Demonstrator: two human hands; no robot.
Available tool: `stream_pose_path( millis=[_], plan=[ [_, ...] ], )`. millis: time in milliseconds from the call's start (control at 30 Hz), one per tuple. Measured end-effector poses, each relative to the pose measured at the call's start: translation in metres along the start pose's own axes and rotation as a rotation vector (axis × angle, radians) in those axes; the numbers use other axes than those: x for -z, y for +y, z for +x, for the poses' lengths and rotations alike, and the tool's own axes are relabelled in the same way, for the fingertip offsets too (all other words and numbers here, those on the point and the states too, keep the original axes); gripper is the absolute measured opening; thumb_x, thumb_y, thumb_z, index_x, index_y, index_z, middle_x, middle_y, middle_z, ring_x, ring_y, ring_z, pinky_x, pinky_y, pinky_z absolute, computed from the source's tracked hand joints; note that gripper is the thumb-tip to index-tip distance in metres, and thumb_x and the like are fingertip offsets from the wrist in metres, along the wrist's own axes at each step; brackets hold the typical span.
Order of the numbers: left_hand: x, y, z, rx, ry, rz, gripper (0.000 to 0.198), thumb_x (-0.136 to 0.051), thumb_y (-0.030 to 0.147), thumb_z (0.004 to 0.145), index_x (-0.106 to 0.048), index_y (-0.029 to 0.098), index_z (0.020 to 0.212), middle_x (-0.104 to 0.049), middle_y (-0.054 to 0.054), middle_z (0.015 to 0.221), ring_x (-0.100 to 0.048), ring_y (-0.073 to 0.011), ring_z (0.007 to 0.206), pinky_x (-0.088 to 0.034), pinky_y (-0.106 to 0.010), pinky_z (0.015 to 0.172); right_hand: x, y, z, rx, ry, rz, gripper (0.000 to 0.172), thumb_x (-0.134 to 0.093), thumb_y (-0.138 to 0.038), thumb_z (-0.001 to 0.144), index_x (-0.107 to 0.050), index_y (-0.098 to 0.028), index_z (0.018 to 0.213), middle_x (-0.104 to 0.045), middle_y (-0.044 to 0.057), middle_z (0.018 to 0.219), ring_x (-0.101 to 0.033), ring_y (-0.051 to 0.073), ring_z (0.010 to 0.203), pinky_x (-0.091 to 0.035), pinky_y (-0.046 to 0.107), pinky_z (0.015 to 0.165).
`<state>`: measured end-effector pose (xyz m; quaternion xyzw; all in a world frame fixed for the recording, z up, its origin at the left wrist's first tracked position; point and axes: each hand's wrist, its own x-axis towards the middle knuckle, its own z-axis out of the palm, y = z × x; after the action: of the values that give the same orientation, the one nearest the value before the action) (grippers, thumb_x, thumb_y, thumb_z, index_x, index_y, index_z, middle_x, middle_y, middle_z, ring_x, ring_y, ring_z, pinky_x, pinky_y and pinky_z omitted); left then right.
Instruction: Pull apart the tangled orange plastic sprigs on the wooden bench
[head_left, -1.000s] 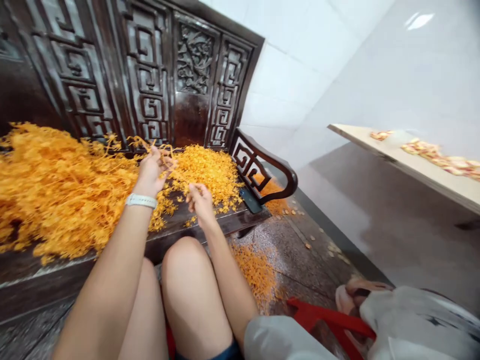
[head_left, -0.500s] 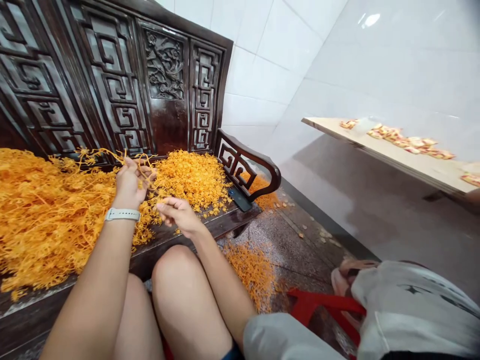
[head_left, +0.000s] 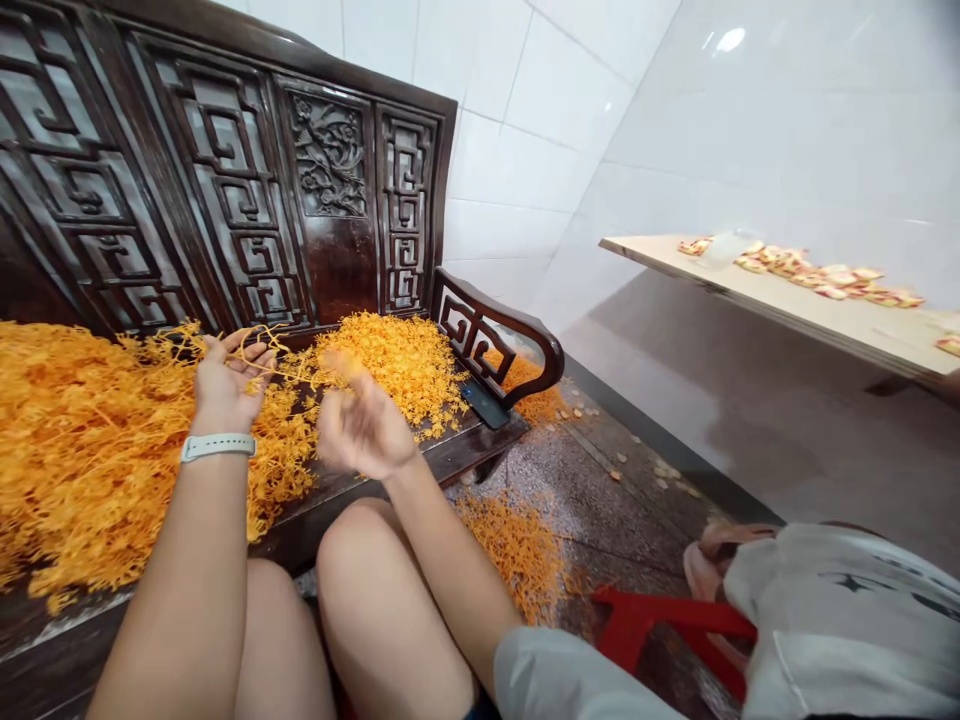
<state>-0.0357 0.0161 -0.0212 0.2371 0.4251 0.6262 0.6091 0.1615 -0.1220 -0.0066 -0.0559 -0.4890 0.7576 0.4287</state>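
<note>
My left hand [head_left: 234, 380], with a pale wristband [head_left: 219, 446] at its wrist, is raised over the bench with curled fingers. It grips a thin, branching orange plastic stem [head_left: 291, 373] that stretches to the right. My right hand [head_left: 369, 428] is beside the stem's right end, its fingers smeared by motion; whether it touches the stem I cannot tell. A large heap of long orange stems [head_left: 112, 450] spreads under and left of my left hand. Beyond my right hand lies a pile of small orange sprigs [head_left: 397, 360].
The dark carved wooden bench [head_left: 341, 260] has an armrest [head_left: 525, 335], with a phone [head_left: 486, 403] beside it. More orange pieces [head_left: 517, 550] lie on the floor. At right are a wall shelf [head_left: 825, 320] holding yellow-red pieces, a red stool [head_left: 637, 620] and light grey cloth [head_left: 832, 620].
My left hand has shifted left and slightly down with the stem. My right hand has lifted and turned, its pinching fingers now blurred. The view has shifted slightly.
</note>
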Motion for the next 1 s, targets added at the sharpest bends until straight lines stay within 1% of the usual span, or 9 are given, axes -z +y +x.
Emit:
stream_pose_path(
  millis=[100,267,367,467,533,600,767,867,1000],
  plan=[
    [-0.007,-0.001,-0.009,-0.093,0.101,-0.145,0.053,-0.035,0.057,0.111,-0.068,0.02,0.094,-0.072,0.001,0.065,-0.072,-0.0127,0.062,-0.06,-0.022,0.059,0.022,0.007,0.022,0.215,0.508,0.299,0.025,-0.05,-0.042,0.108,-0.068,-0.024,0.106,-0.077,0.001,0.092,-0.055,0.011,0.061,-0.047,0.022,0.055],
    [-0.019,-0.001,-0.022,-0.072,-0.015,-0.056,0.053,-0.034,0.051,0.113,-0.07,0.014,0.099,-0.07,-0.001,0.065,-0.067,-0.0127,0.053,-0.056,-0.023,0.056,0.027,0.03,0.016,0.188,0.519,0.17,0.025,-0.065,-0.039,0.101,-0.071,-0.016,0.093,-0.065,-0.001,0.071,-0.048,0.009,0.053,-0.04,0.022,0.052],
    [-0.019,-0.001,-0.024,-0.082,-0.007,-0.015,0.053,-0.035,0.049,0.113,-0.07,0.013,0.097,-0.07,-0.001,0.063,-0.065,-0.012,0.052,-0.054,-0.022,0.055,0.024,0.026,0.003,0.135,0.27,-0.039,0.029,-0.08,-0.038,0.09,-0.069,-0.018,0.071,-0.068,0.002,0.074,-0.055,0.012,0.058,-0.042,0.025,0.054],
    [-0.016,-0.001,-0.022,-0.079,0.017,0.007,0.052,-0.037,0.049,0.113,-0.071,0.014,0.095,-0.069,-0.001,0.063,-0.065,-0.0115,0.054,-0.054,-0.022,0.057,0.021,0.014,-0.009,0.108,-0.197,-0.206,0.037,-0.089,-0.029,0.079,-0.063,-0.02,0.055,-0.064,0.002,0.064,-0.054,0.014,0.058,-0.044,0.029,0.059],
    [-0.014,-0.002,-0.02,-0.074,0.025,0.019,0.051,-0.038,0.05,0.112,-0.072,0.015,0.094,-0.068,-0.001,0.063,-0.064,-0.0116,0.055,-0.054,-0.023,0.058,0.018,0.006,-0.013,0.007,-0.565,-0.284,0.031,-0.095,-0.025,0.071,-0.067,-0.02,0.058,-0.066,0.004,0.063,-0.059,0.016,0.061,-0.049,0.032,0.065],
    [-0.012,-0.003,-0.016,-0.076,0.028,0.034,0.051,-0.039,0.05,0.112,-0.072,0.015,0.093,-0.069,-0.002,0.065,-0.062,-0.0122,0.055,-0.052,-0.024,0.057,0.015,0.003,-0.013,0.012,-0.655,-0.207,0.029,-0.098,-0.031,0.07,-0.071,-0.021,0.066,-0.067,0.004,0.063,-0.062,0.017,0.061,-0.051,0.032,0.063],
    [-0.01,-0.011,-0.007,-0.207,0.048,0.102,0.048,-0.048,0.05,0.108,-0.078,0.014,0.096,-0.065,-0.002,0.07,-0.043,-0.0068,0.047,-0.033,-0.019,0.045,0.019,0.009,0.004,0.377,0.408,0.412,0.04,-0.064,-0.06,0.097,-0.064,-0.021,0.092,-0.047,-0.005,0.065,-0.032,0.008,0.052,-0.034,0.016,0.046],
    [-0.012,-0.016,-0.004,-0.224,0.003,0.07,0.046,-0.06,0.057,0.102,-0.08,0.016,0.105,-0.047,0.005,0.059,-0.033,-0.0055,0.044,-0.027,-0.018,0.042,0.023,0.019,0.011,0.186,0.544,0.512,0.031,-0.047,-0.044,0.106,-0.063,-0.018,0.102,-0.038,-0.007,0.063,-0.027,0.009,0.052,-0.03,0.017,0.046],
    [-0.018,-0.019,-0.007,-0.198,-0.106,-0.042,0.042,-0.062,0.056,0.102,-0.079,0.018,0.113,-0.052,0.003,0.062,-0.052,-0.008,0.052,-0.045,-0.018,0.051,0.024,0.031,0.012,0.025,0.539,0.445,0.014,-0.054,-0.024,0.101,-0.065,-0.016,0.097,-0.041,-0.006,0.06,-0.03,0.009,0.05,-0.027,0.019,0.045]
  ],
)
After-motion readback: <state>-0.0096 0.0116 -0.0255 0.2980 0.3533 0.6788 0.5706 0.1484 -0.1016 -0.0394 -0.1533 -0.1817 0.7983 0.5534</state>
